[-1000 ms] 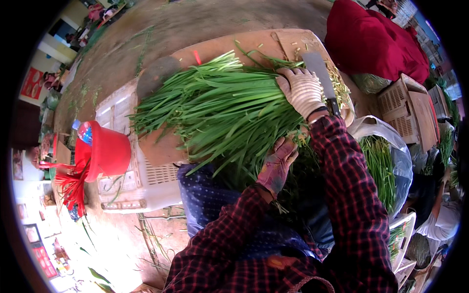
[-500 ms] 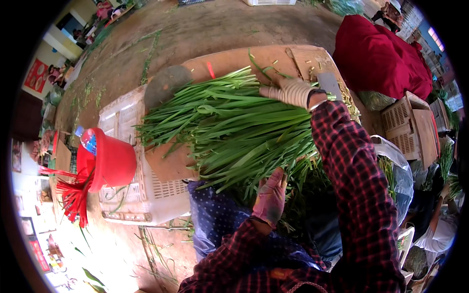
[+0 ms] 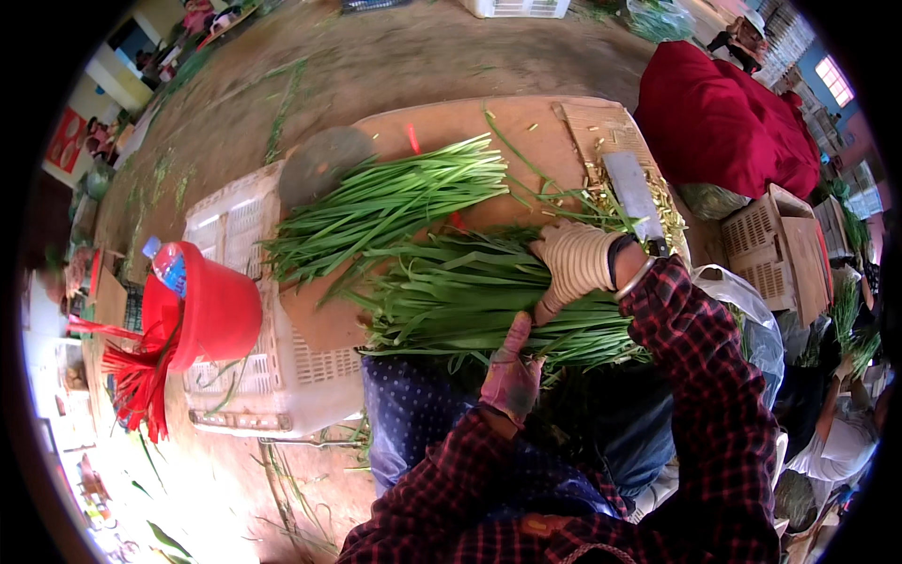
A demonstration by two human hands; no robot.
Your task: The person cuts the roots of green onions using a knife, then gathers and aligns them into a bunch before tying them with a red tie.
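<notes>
A thick bundle of green Chinese chives (image 3: pixel 451 305) lies along the near edge of the cardboard-topped work surface (image 3: pixel 442 113). My right hand (image 3: pixel 578 268), in a ribbed cream glove, curls over it from above. At the near side my left hand (image 3: pixel 512 381), in a stained pink glove, grips the same bundle with its thumb on top; the fingers are partly hidden below. Behind lies a second pile of chives (image 3: pixel 404 197), pale stem ends to the right. Beyond my right hand rests a cleaver (image 3: pixel 634 193) among cut stem bits.
A red bucket (image 3: pixel 221 305) with red strips hanging out and a bottle (image 3: pixel 167 266) stands left on an upturned white crate (image 3: pixel 310 376). A round dark disc (image 3: pixel 326 164) lies at the far left corner. A maroon cloth-covered heap (image 3: pixel 723 122) and tan crate (image 3: pixel 756 235) stand right.
My right hand has come nearer from the far pile onto the near bundle. The near bundle now lies apart from the far pile, uncovering cardboard and the cleaver. My left thumb has closed over the leaves.
</notes>
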